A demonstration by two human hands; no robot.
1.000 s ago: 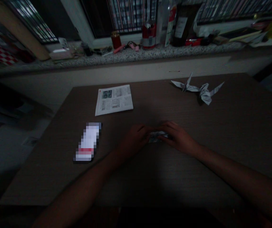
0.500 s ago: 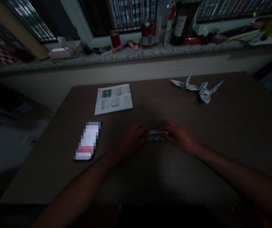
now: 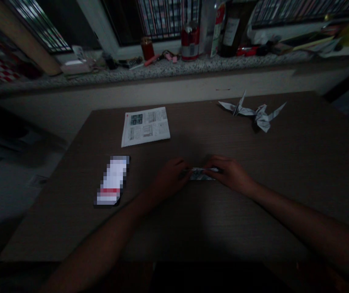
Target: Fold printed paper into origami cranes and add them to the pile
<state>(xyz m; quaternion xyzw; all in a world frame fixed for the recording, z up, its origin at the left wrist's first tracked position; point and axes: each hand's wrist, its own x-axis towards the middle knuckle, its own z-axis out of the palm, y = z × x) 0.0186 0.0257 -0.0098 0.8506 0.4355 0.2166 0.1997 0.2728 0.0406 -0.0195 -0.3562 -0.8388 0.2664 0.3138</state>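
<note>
A small folded piece of printed paper (image 3: pixel 201 173) lies on the dark wooden table (image 3: pixel 254 195) between my hands. My left hand (image 3: pixel 170 179) pinches its left end with fingers curled. My right hand (image 3: pixel 231 173) holds its right end, fingers pressed down over it. Most of the paper is hidden under my fingers.
Two folded paper cranes (image 3: pixel 255 112) stand at the table's far right. A printed sheet (image 3: pixel 145 127) lies at the far left, and a blurred rectangular object (image 3: pixel 112 181) nearer the left edge. A stone ledge (image 3: pixel 162 71) behind carries a red can (image 3: pixel 189 40), bottles and clutter.
Both hands stay on the folded paper with only small finger shifts; the paper looks flatter and narrower than one second ago.
</note>
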